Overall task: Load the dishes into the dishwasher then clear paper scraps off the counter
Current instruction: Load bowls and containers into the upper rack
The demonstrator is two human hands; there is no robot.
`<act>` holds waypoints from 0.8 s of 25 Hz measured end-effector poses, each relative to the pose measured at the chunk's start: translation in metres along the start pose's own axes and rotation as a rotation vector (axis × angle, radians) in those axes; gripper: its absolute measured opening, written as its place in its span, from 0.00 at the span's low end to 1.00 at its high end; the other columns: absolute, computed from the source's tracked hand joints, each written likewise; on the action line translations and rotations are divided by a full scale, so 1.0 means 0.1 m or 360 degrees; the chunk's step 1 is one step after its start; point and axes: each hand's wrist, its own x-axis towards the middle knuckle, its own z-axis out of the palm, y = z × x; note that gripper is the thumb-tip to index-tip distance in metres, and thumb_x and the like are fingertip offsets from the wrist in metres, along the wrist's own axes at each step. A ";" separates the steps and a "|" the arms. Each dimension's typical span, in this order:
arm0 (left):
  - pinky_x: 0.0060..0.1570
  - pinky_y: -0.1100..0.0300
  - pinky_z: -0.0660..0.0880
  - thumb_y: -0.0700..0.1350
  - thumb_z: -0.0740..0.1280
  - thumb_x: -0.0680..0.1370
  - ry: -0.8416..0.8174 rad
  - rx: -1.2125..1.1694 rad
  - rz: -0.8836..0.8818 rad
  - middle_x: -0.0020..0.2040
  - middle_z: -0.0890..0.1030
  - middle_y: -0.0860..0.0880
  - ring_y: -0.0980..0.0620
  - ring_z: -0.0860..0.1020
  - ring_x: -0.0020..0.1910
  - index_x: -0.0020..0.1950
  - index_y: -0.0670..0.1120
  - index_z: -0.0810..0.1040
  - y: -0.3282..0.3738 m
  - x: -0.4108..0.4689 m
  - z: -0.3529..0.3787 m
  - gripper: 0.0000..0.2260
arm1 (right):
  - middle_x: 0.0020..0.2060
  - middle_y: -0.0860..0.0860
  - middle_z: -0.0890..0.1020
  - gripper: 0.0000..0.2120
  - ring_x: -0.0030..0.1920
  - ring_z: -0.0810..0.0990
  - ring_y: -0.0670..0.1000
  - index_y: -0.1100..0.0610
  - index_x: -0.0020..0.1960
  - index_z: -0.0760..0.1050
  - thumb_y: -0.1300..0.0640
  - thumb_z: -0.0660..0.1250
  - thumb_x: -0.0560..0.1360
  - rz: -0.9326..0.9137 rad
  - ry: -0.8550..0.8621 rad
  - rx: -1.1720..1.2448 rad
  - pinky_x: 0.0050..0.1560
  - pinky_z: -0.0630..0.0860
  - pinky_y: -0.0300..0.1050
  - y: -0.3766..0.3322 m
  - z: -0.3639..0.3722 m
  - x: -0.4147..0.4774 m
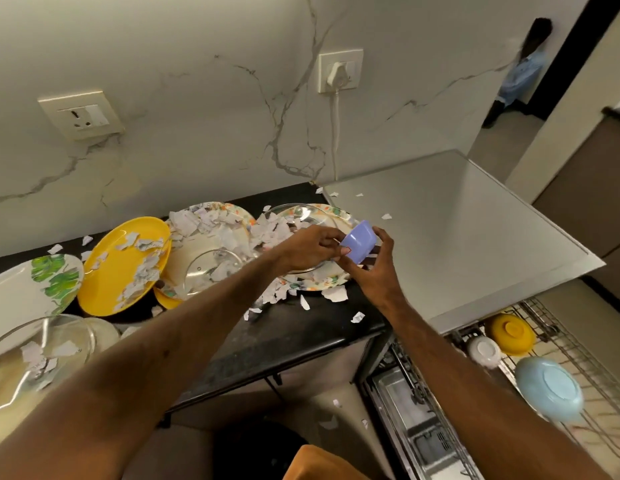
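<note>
Fingers of my left hand and right hand both pinch the small purple bowl, held above the surface at one o'clock. Paper scraps bury the plates at eleven o'clock, and my arms hide part of them.

The left hand covers part of the floral plate beneath it. Left of that hand, paper scraps bury another plate's face. Right of the right hand, the dishwasher rack runs off the frame edge; its blue bowl is motion-blurred.
</note>
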 end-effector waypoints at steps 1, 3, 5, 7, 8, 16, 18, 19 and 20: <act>0.62 0.60 0.72 0.53 0.70 0.81 -0.0032 -0.0068 0.0000 0.63 0.82 0.47 0.51 0.80 0.60 0.72 0.43 0.76 0.10 0.08 0.11 0.22 | 0.72 0.52 0.74 0.40 0.69 0.77 0.57 0.50 0.77 0.60 0.54 0.80 0.74 -0.0021 0.0062 0.0008 0.69 0.77 0.60 0.09 -0.11 -0.05; 0.58 0.62 0.75 0.50 0.70 0.82 -0.0123 -0.0210 0.0056 0.56 0.85 0.47 0.54 0.83 0.52 0.64 0.45 0.80 0.34 0.24 0.37 0.14 | 0.69 0.41 0.76 0.35 0.70 0.77 0.54 0.48 0.73 0.64 0.59 0.79 0.74 -0.0064 0.0148 0.0075 0.71 0.75 0.62 0.31 -0.40 -0.15; 0.50 0.63 0.78 0.45 0.70 0.82 -0.0269 -0.0457 0.0111 0.45 0.85 0.50 0.56 0.82 0.43 0.54 0.47 0.80 0.59 0.43 0.66 0.03 | 0.65 0.27 0.75 0.35 0.68 0.77 0.42 0.46 0.72 0.65 0.54 0.80 0.72 -0.0052 0.0254 0.0092 0.70 0.76 0.49 0.34 -0.77 -0.26; 0.49 0.62 0.80 0.42 0.69 0.82 -0.0385 -0.0696 0.0100 0.45 0.85 0.47 0.54 0.83 0.45 0.55 0.43 0.79 0.84 0.62 0.97 0.04 | 0.66 0.26 0.74 0.37 0.67 0.76 0.36 0.46 0.73 0.65 0.44 0.79 0.70 -0.0002 0.0376 0.0062 0.67 0.75 0.40 0.42 -1.14 -0.39; 0.52 0.60 0.82 0.42 0.69 0.82 -0.0457 -0.0766 0.0085 0.49 0.85 0.43 0.51 0.83 0.48 0.59 0.39 0.79 0.99 0.74 1.14 0.08 | 0.70 0.29 0.74 0.41 0.70 0.74 0.37 0.47 0.76 0.64 0.40 0.79 0.69 0.0027 0.0446 0.0065 0.68 0.75 0.40 0.50 -1.35 -0.45; 0.63 0.57 0.71 0.45 0.67 0.82 -0.0751 0.0587 0.0369 0.67 0.80 0.44 0.43 0.77 0.66 0.71 0.46 0.76 1.82 1.48 2.54 0.17 | 0.75 0.47 0.72 0.46 0.72 0.74 0.48 0.49 0.81 0.61 0.40 0.80 0.72 0.0375 0.0803 -0.0157 0.68 0.74 0.51 1.32 -2.78 -1.07; 0.69 0.52 0.68 0.42 0.65 0.82 -0.0849 0.0934 0.0426 0.73 0.73 0.41 0.40 0.72 0.72 0.77 0.47 0.69 1.82 1.66 2.82 0.23 | 0.76 0.45 0.71 0.50 0.70 0.73 0.48 0.45 0.81 0.57 0.33 0.79 0.69 0.0627 0.0816 -0.0235 0.66 0.74 0.53 1.63 -3.05 -1.25; 0.71 0.50 0.67 0.41 0.65 0.82 -0.0876 0.1060 0.0441 0.76 0.69 0.40 0.39 0.69 0.74 0.80 0.48 0.66 1.82 1.73 2.90 0.26 | 0.75 0.46 0.72 0.50 0.70 0.75 0.51 0.44 0.80 0.57 0.30 0.78 0.67 0.0697 0.0801 -0.0280 0.65 0.76 0.57 1.77 -3.17 -1.32; 0.72 0.47 0.67 0.42 0.65 0.82 -0.0874 0.1179 0.0470 0.78 0.65 0.41 0.39 0.67 0.75 0.81 0.50 0.63 1.81 1.78 2.97 0.28 | 0.74 0.47 0.73 0.50 0.70 0.75 0.54 0.45 0.80 0.58 0.31 0.78 0.67 0.0753 0.0767 -0.0321 0.64 0.77 0.59 1.91 -3.27 -1.38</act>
